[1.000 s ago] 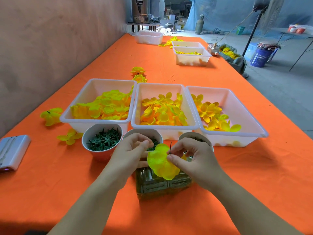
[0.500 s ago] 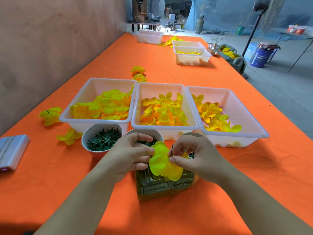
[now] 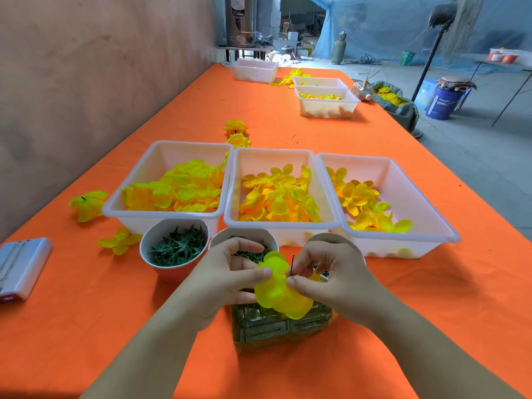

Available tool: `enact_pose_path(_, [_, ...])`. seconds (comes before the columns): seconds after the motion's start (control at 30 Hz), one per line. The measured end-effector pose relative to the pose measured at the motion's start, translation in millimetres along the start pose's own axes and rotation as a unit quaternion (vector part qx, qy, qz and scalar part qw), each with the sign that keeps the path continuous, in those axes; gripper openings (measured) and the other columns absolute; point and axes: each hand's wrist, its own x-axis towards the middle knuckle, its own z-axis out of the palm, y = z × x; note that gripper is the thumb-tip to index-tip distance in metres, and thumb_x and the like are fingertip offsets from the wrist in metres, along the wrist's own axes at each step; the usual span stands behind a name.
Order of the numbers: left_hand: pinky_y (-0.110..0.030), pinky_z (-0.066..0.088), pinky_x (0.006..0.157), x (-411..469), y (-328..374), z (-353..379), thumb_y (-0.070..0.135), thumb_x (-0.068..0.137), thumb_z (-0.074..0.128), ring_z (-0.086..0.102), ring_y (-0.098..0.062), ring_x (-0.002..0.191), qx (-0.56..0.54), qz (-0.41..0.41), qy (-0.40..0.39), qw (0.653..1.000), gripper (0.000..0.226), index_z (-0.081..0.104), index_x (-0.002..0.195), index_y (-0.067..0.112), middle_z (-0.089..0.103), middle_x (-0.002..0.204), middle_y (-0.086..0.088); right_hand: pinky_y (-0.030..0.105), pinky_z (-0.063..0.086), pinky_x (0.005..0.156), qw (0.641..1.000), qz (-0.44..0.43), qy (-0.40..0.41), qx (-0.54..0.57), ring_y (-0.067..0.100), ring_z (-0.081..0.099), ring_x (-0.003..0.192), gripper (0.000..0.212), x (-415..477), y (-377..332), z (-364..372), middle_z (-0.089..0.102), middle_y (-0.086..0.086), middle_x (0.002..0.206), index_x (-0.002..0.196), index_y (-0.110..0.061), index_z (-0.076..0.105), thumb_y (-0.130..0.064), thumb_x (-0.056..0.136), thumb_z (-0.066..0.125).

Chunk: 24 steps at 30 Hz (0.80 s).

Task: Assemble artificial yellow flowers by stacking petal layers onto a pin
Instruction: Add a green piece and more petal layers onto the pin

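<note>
A yellow petal layer (image 3: 280,292) sits threaded on a thin dark pin (image 3: 292,263) whose tip sticks up above it. My left hand (image 3: 227,275) pinches the petal's left edge. My right hand (image 3: 331,275) grips the petal at the foot of the pin. Both hands hover over a clear box (image 3: 276,326) of green parts. Three white trays hold loose yellow petals: left tray (image 3: 132,210), middle tray (image 3: 236,197), right tray (image 3: 426,208).
A cup (image 3: 149,246) of green calyx pieces stands left of my hands, with two more cups partly hidden behind them. Loose yellow flowers (image 3: 87,204) lie at the left, a white device (image 3: 21,266) at the table's left edge. More trays (image 3: 328,106) stand far back.
Both hands with the petal and pin have shifted slightly toward me and over the clear box. The petal has slid lower on the pin, leaving more of the pin's tip showing.
</note>
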Motion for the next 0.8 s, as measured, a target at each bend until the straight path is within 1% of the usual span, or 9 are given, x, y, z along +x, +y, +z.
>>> enact_pose_path(0.07, [-0.035,0.058,0.064,0.6,-1.6,2.6,0.006,0.079,0.082,0.068,-0.022,0.078,0.019,0.011,0.007,1.000,0.040,0.066,0.114,0.017,0.059,0.080,-0.013,0.031,0.046,0.065,0.999,0.020,-0.010,0.042,0.013,0.059,0.073,0.017,-1.6,3.5,2.2,0.065,-0.007,0.075,0.074,-0.030,0.072,-0.016,0.075,0.081])
enact_pose_path(0.13, [-0.032,0.057,0.062,2.2,-1.4,5.3,0.001,0.082,0.078,0.065,-0.020,0.075,0.044,0.015,0.007,0.999,0.037,0.065,0.112,0.018,0.056,0.079,-0.012,0.045,0.044,0.065,0.993,0.050,-0.033,0.102,0.030,0.055,0.073,0.007,-2.1,5.3,4.2,0.065,0.007,0.077,0.079,-0.027,0.075,-0.020,0.077,0.078])
enact_pose_path(0.23, [-0.026,0.054,0.059,5.6,2.0,7.7,0.001,0.083,0.077,0.061,-0.017,0.072,0.089,0.018,0.006,0.996,0.037,0.065,0.111,0.021,0.056,0.078,-0.009,0.041,0.037,0.063,0.982,0.073,-0.067,0.161,0.028,0.044,0.068,0.006,0.8,7.2,4.8,0.055,0.028,0.076,0.083,-0.025,0.078,-0.021,0.078,0.075])
enact_pose_path(0.3, [-0.025,0.053,0.059,7.7,2.9,7.8,0.001,0.082,0.077,0.060,-0.015,0.070,0.105,0.016,0.000,0.994,0.038,0.064,0.111,0.023,0.057,0.077,-0.007,0.041,0.040,0.068,0.972,0.093,-0.095,0.194,0.027,0.047,0.073,0.008,3.3,7.8,1.3,0.054,0.035,0.081,0.085,-0.022,0.079,-0.021,0.079,0.075])
enact_pose_path(0.43, [-0.025,0.053,0.058,9.4,5.7,7.4,0.002,0.081,0.078,0.059,-0.012,0.065,0.140,0.019,-0.001,0.990,0.040,0.063,0.110,0.025,0.058,0.074,-0.003,0.042,0.049,0.080,0.961,0.108,-0.128,0.220,0.030,0.062,0.087,0.009,6.3,12.2,-4.7,0.072,0.022,0.094,0.086,-0.028,0.080,-0.027,0.082,0.073])
enact_pose_path(0.57, [-0.028,0.056,0.058,5.9,19.8,3.4,0.011,0.078,0.081,0.066,-0.015,0.062,0.226,0.051,-0.007,0.973,0.036,0.063,0.105,0.027,0.066,0.072,0.003,0.043,0.046,0.071,0.973,0.079,-0.140,0.163,0.046,0.061,0.086,0.012,11.5,10.3,-9.5,0.068,0.018,0.088,0.081,-0.039,0.077,-0.027,0.081,0.076])
enact_pose_path(0.67, [-0.023,0.054,0.054,9.9,43.6,-14.4,0.023,0.076,0.081,0.072,-0.009,0.066,0.325,0.090,0.035,0.941,0.024,0.067,0.092,0.032,0.074,0.081,0.008,0.046,0.046,0.068,0.981,0.072,-0.155,0.095,0.037,0.055,0.078,0.013,14.2,8.4,-13.5,0.066,0.009,0.086,0.084,-0.040,0.078,-0.031,0.076,0.078])
enact_pose_path(0.73, [-0.028,0.052,0.055,24.6,60.6,-41.3,0.018,0.078,0.079,0.072,-0.011,0.067,0.375,0.135,0.150,0.905,0.016,0.068,0.085,0.028,0.075,0.077,0.007,0.043,0.046,0.068,0.983,0.069,-0.155,0.074,0.026,0.053,0.074,0.014,14.8,7.5,-14.2,0.064,0.002,0.082,0.086,-0.038,0.078,-0.029,0.075,0.079])
enact_pose_path(0.8, [-0.033,0.051,0.065,47.3,76.1,-78.1,0.010,0.082,0.073,0.070,-0.023,0.076,0.469,0.181,0.307,0.808,0.012,0.071,0.087,0.020,0.075,0.083,-0.001,0.041,0.045,0.067,0.984,0.069,-0.153,0.065,0.013,0.054,0.072,0.015,14.9,5.6,-13.8,0.064,-0.006,0.078,0.085,-0.037,0.079,-0.026,0.074,0.079])
